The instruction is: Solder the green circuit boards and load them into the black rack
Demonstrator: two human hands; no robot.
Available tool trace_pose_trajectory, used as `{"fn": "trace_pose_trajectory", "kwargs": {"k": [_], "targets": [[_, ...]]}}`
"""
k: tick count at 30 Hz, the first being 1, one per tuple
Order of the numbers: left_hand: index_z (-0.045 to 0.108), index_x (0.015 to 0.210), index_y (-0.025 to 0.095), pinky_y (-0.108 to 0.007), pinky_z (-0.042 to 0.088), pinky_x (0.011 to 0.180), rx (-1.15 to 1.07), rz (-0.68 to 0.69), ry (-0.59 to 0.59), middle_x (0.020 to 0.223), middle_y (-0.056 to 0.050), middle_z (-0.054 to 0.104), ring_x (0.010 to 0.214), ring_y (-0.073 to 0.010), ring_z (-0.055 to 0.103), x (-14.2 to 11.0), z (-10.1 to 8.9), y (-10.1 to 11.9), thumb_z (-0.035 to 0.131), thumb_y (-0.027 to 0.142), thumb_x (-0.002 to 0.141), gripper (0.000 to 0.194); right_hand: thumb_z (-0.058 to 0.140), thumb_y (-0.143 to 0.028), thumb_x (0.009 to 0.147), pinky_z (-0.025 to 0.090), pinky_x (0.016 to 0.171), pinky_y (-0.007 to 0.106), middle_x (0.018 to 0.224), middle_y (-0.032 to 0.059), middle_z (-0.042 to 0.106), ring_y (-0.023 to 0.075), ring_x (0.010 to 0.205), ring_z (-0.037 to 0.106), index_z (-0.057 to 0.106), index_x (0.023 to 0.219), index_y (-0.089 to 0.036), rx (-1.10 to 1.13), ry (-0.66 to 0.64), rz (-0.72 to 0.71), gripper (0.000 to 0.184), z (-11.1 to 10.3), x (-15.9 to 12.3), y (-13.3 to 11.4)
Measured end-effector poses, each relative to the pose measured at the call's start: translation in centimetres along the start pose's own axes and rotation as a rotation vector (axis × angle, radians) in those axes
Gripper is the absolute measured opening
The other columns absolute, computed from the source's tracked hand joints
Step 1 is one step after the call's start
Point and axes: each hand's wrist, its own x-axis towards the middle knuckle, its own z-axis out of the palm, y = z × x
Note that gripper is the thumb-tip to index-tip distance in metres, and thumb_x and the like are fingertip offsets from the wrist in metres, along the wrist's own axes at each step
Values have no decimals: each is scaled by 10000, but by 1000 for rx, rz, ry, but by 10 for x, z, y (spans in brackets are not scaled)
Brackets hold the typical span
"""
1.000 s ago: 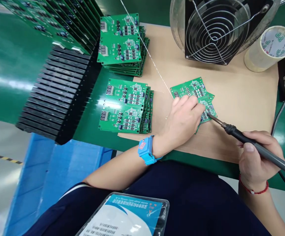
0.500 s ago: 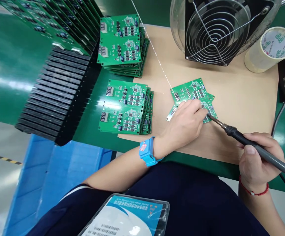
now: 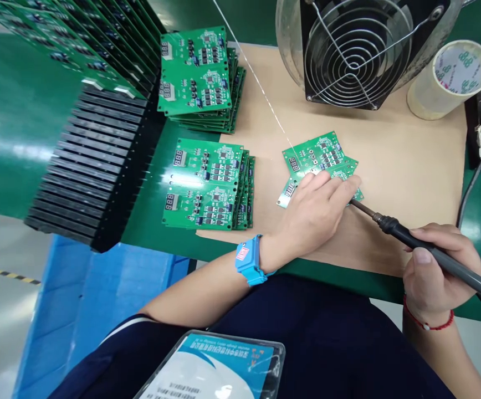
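Observation:
Two green circuit boards [image 3: 313, 151] lie crossed, one over the other, on a brown sheet of card. My left hand [image 3: 317, 208], wearing a blue wrist strap, rests over the lower one with its fingers bent together. A thin pale solder wire [image 3: 261, 86] slants down from the top and goes in under these fingers; its end is hidden. In my right hand [image 3: 440, 271] is a soldering iron [image 3: 398, 230], gripped by its dark handle. The iron's metal shaft reaches the lower board's right side, close by my left fingertips, which cover the very tip.
Left of the crossed boards are two stacks of boards, a near stack [image 3: 203, 185] and a far stack [image 3: 194, 69]. A black slotted rack [image 3: 86, 160] holds upright boards. A fan [image 3: 352, 61] and a tape roll [image 3: 452, 77] stand behind. A black cable [image 3: 469, 194] runs along the right.
My left fingers have shifted slightly right and now cover the iron's tip, which showed before. The soldering iron stays nearly in place. The whole view has moved a little.

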Motion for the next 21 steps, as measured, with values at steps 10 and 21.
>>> {"fn": "trace_pose_trajectory", "kwargs": {"k": [10,21], "targets": [[652,1272,158,-342,394,764,33,30,-84,799,-37,698,837,-197,589,1,-3,2,383,108,1067,342,660,-283,920,489,571,351,803,14,684,182,676,623,743,1005,-253,-40,-2,1,122,2,1,-3],[674,1136,254,-370,504,715,21,-278,-194,1110,-93,681,883,-239,649,12,-74,-54,494,252,998,227,686,-287,911,514,610,368,850,16,703,186,700,652,747,1033,-243,-24,40,14,144,-1,0,0]]}}
